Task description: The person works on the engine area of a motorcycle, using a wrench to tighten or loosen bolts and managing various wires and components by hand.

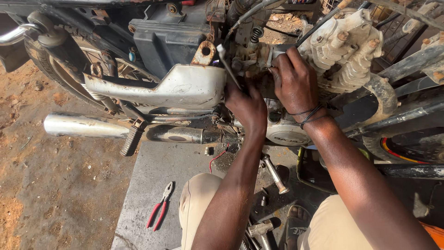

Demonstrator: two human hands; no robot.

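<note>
Centrally, a slim metal tool (227,65), probably a spanner or driver, stands tilted against the motorcycle engine (282,125), its upper end just right of the white side cover (180,88). Left hand (247,107): fingers curled round the tool's lower shaft, pressed against the engine casing. Right hand (293,78): closed, fingers bent onto a part beside the carburettor area (259,55); what exactly it pinches cannot be told. A dark band circles the right wrist (311,115). Right of the hands, the finned cylinder head (347,51). Below the side cover, the chrome exhaust pipe (88,125) and a footpeg (131,141). On the grey slab (152,185) near the person's knee (199,203), red-handled pliers (160,212); sockets and a ratchet extension (275,175) lie between the legs.
</note>
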